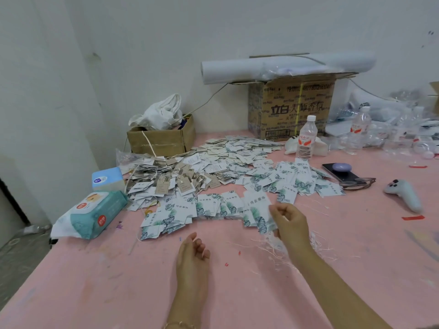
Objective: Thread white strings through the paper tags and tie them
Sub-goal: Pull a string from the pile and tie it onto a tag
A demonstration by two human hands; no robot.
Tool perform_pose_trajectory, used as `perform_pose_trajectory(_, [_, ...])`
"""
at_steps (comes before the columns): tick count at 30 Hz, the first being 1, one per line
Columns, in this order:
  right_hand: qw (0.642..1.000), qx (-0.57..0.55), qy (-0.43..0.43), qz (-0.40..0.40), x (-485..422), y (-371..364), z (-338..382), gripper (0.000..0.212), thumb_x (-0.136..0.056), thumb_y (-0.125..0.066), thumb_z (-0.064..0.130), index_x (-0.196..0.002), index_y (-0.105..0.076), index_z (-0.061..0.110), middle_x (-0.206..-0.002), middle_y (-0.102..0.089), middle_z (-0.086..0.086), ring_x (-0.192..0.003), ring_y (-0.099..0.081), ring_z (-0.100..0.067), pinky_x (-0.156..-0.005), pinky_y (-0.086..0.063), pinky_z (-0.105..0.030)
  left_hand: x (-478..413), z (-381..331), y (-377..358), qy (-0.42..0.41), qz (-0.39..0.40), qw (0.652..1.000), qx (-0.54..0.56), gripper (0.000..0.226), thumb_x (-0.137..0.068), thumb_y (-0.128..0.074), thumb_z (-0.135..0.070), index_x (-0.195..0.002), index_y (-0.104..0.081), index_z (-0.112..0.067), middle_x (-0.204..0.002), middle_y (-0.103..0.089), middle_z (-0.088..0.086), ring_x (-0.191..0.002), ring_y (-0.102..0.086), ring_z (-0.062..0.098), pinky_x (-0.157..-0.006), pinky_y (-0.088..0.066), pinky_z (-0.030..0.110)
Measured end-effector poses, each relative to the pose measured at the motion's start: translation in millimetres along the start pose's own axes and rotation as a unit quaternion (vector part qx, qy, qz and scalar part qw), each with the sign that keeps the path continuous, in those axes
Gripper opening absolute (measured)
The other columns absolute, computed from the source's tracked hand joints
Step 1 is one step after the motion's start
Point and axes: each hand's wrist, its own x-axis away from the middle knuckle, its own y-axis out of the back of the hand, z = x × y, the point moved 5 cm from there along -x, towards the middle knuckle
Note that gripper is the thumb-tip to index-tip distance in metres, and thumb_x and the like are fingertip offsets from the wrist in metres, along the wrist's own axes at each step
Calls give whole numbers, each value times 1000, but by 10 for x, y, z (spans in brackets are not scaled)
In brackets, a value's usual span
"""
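Note:
White paper tags with green leaf prints (209, 207) lie spread across the middle of the pink table (118, 281). Brown and grey tags that have strings (171, 179) are heaped behind them on the left. My right hand (289, 224) is raised over the right end of the spread and pinches a small stack of leaf tags (259, 214) at its edge. Loose white strings (280, 248) lie tangled on the table under that hand. My left hand (193, 255) rests on the table nearer to me, fingers loosely curled, with nothing in it.
A wet-wipe pack (92, 214) and a blue tissue box (107, 178) sit at the left edge. Two cardboard boxes (161, 138) (292, 108) stand by the wall. A water bottle (307, 138), a phone (342, 173), a grey controller (403, 193) and clear plastic clutter fill the right.

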Motion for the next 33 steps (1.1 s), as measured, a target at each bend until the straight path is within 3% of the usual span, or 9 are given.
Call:
perform_pose_trajectory(7, [989,31,-34,-141,-986,286,169,18,-91,-64,25,-88,-61,8,-73,-64,-7,-46,-57,-15,-42,-45,-23,-36,2,18,-6,18,1000,-11,20,-102,-38,-8,-95,-57,-8,-74,-46,5,-67,-42,15,-65,-33,25])
perform_pose_trajectory(10, [986,84,-94,-106,-1265,262,79,29,-95,-57,31,-87,-61,3,-80,-64,-12,-66,-68,-29,-63,-55,-35,-90,17,23,9,13,1000,-4,19,-101,-39,-9,-93,-56,-8,-72,-46,6,-64,-40,16,-62,-31,26])
perform_pose_trajectory(12, [968,222,-94,-67,-1328,257,-43,31,-97,-53,29,-104,-60,0,-103,-67,-21,-94,-66,-37,-85,-49,-43,-111,25,26,15,11,1000,-1,19,-101,-40,-10,-93,-56,-8,-71,-46,5,-64,-40,16,-62,-31,26])
perform_pose_trajectory(14, [937,346,-38,-25,-1261,203,-101,36,-96,-53,21,-125,-54,-2,-127,-57,-21,-110,-59,-34,-93,-44,-38,-109,28,25,18,13,1000,2,19,-101,-40,-10,-93,-57,-8,-71,-47,5,-64,-41,16,-62,-32,26])
perform_pose_trajectory(17, [905,412,72,78,-1041,-27,-106,33,-94,-59,20,-125,-56,11,-135,-52,-10,-110,-57,-24,-100,-43,-37,-76,23,17,16,18,1000,2,19,-101,-39,-8,-95,-57,-8,-73,-48,5,-66,-42,16,-64,-33,26])
perform_pose_trajectory(20, [840,469,162,219,-783,-331,-158,44,-91,-62,34,-131,-53,20,-140,-50,0,-127,-46,-19,-112,-32,-38,-40,6,4,9,25,1000,-4,21,-101,-36,-6,-95,-57,-8,-74,-46,6,-67,-42,15,-65,-33,25])
perform_pose_trajectory(25, [642,668,234,294,-571,-675,-276,54,-93,-52,48,-137,-46,17,-141,-49,-1,-139,-31,-19,-116,-17,-41,-3,-7,-5,8,29,1000,-4,22,-101,-35,-4,-95,-56,-8,-74,-46,6,-67,-42,15,-65,-33,25])
perform_pose_trajectory(28, [604,703,244,285,-558,-751,-281,46,-94,-51,44,-131,-52,16,-134,-56,-3,-138,-33,-19,-116,-14,-41,8,-5,-3,10,25,1000,1,23,-101,-35,-3,-95,-57,-7,-73,-47,6,-67,-43,15,-65,-34,25])
perform_pose_trajectory(33, [565,721,281,285,-481,-714,-248,25,-97,-47,25,-117,-60,20,-112,-67,-3,-114,-55,-20,-113,-16,-38,4,-5,-1,14,23,1000,-2,24,-101,-35,-2,-95,-58,-7,-72,-49,5,-67,-44,14,-65,-35,25])
